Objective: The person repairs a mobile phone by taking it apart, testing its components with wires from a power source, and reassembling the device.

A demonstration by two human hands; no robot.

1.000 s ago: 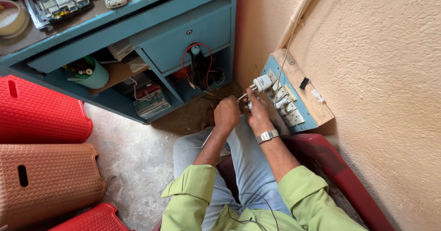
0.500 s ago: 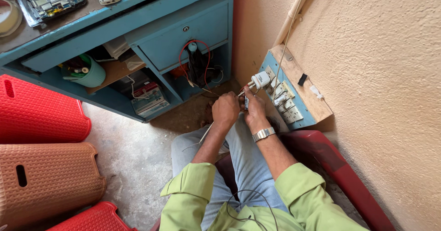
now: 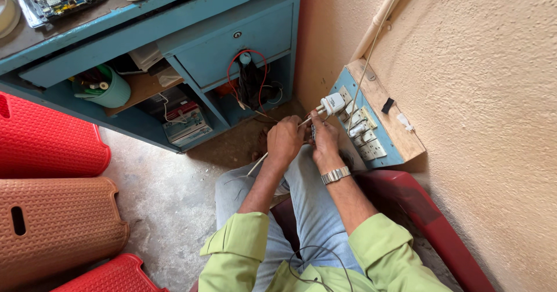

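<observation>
Both hands closed: left hand (image 3: 284, 140) around a white cable (image 3: 258, 163), right hand (image 3: 325, 141) on a small part (unclear).

Blue desk (image 3: 174, 22), red stools (image 3: 46, 147) (one brown (image 3: 58, 228)), white plug (image 3: 333, 103).

stools: 3 red (image 3: 49, 141), 1 brown (image 3: 58, 228) | hands: 2 (image 3: 284, 141) | wristwatch: 1 (image 3: 336, 175) | green cup: 1 (image 3: 110, 89)

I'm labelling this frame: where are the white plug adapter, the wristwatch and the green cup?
white plug adapter (image 3: 333, 103), head view, on its white body.
wristwatch (image 3: 336, 175), head view, on the metal band.
green cup (image 3: 114, 93), head view, on its side wall.
</observation>
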